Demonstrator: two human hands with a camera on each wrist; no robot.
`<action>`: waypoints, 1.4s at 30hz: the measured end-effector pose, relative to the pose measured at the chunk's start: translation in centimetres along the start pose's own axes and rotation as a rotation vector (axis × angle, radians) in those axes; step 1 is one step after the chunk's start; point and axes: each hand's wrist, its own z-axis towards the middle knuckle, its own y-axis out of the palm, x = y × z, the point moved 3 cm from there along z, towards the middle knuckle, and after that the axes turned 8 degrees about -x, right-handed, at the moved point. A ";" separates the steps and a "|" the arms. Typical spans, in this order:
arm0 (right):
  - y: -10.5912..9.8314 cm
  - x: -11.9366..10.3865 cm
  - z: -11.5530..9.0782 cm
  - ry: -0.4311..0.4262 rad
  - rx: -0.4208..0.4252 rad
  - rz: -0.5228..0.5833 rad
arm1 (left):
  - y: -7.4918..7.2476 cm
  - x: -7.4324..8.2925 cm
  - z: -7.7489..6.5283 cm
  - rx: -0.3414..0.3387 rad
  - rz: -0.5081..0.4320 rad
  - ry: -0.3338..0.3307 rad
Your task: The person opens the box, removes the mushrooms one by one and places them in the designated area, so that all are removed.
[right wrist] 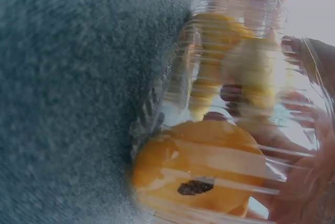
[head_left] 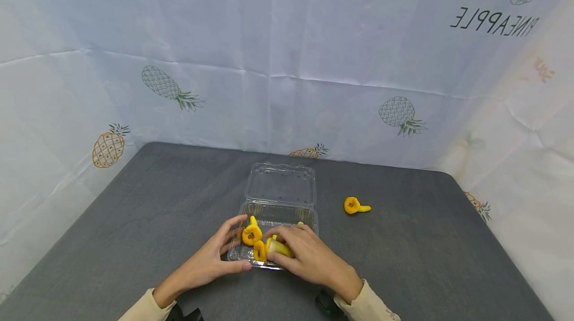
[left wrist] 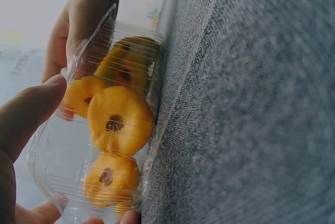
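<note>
A clear plastic clamshell box (head_left: pixel 278 215) lies with its lid (head_left: pixel 281 184) folded back, several yellow mushrooms inside. My left hand (head_left: pixel 213 259) holds the box's left side, thumb (left wrist: pixel 32 110) at the front rim and fingers around the left end. Over the right half of the box, my right hand (head_left: pixel 310 256) pinches a mushroom with a pale stem (head_left: pixel 279 248) between thumb and fingers. To its left lie one mushroom (head_left: pixel 252 235) with a round cap and another (head_left: pixel 259 251) nearer the front wall. Through the box's right end, a wide cap (right wrist: pixel 201 164) shows against the wall.
One more yellow mushroom (head_left: pixel 353 205) lies on the dark grey table (head_left: pixel 417 241), right of the box. Behind the table hangs a white curtain (head_left: pixel 287 37) printed with pineapples. Dark straps (head_left: pixel 329 303) sit at both wrists near the cuffs.
</note>
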 end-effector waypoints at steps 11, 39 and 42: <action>-0.1 0.1 0.1 0.012 0.034 0.030 | 0.0 0.1 0.1 -0.004 -0.019 -0.013; -2.1 0.1 -0.7 -0.044 0.080 0.302 | 0.1 0.0 0.0 0.011 -0.002 -0.007; -2.1 0.1 -0.8 -0.040 0.080 0.309 | 0.1 0.1 0.0 0.011 0.001 -0.007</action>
